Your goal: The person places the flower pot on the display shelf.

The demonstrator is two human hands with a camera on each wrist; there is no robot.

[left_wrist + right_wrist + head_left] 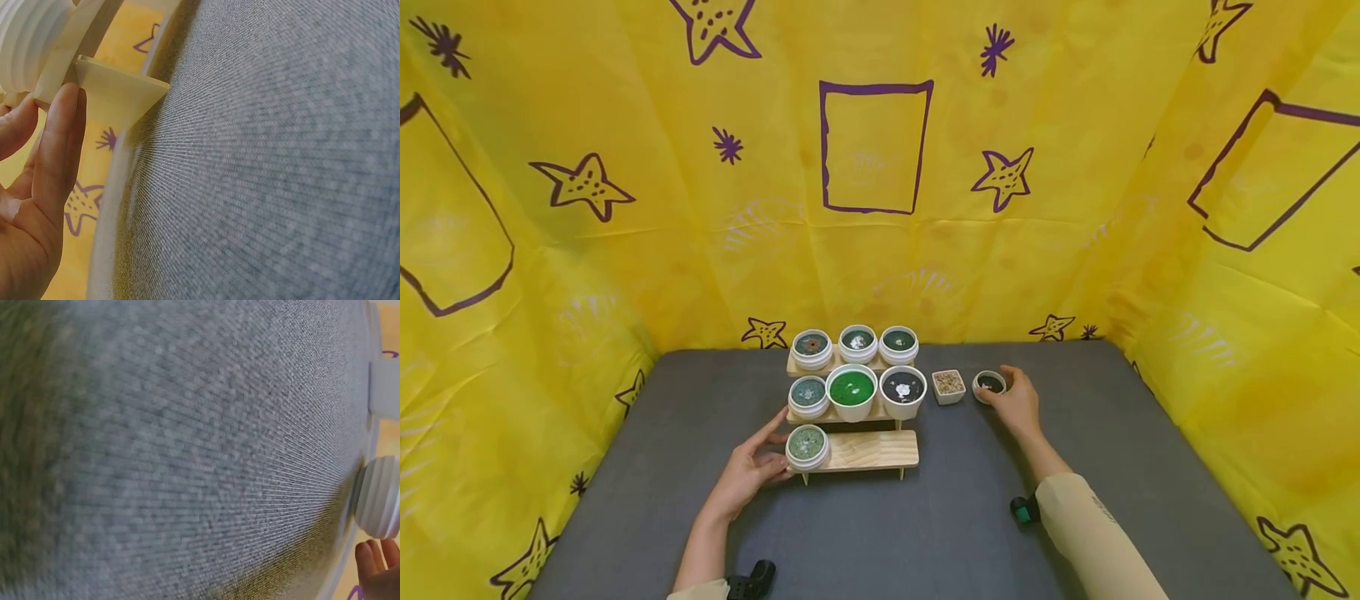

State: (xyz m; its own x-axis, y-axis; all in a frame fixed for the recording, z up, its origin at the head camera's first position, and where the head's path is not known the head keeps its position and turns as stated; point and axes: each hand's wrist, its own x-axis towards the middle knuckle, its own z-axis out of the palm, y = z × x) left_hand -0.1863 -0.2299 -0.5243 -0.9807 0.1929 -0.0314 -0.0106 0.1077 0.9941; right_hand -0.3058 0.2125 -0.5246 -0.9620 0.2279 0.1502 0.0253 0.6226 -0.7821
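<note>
A tiered wooden stand (872,450) carries white cups and ribbed pots with green, grey-blue and dark fillings. My left hand (748,473) holds the left end of this stand, thumb and fingers at the board's edge beside a pot with speckled pale green filling (807,444). In the left wrist view, the fingertips of the left hand (37,187) meet the board just under a white ribbed pot (31,44). Off to the right, my right hand (1018,404) pinches a small white ribbed pot with dark filling (990,383) between thumb and fingers.
A square white dish of beige grains (949,383) stands between the stand and the right-hand pot. The grey tabletop (880,533) meets yellow cloth walls (880,275) with purple drawings at the back and sides. Both wrists wear dark camera straps.
</note>
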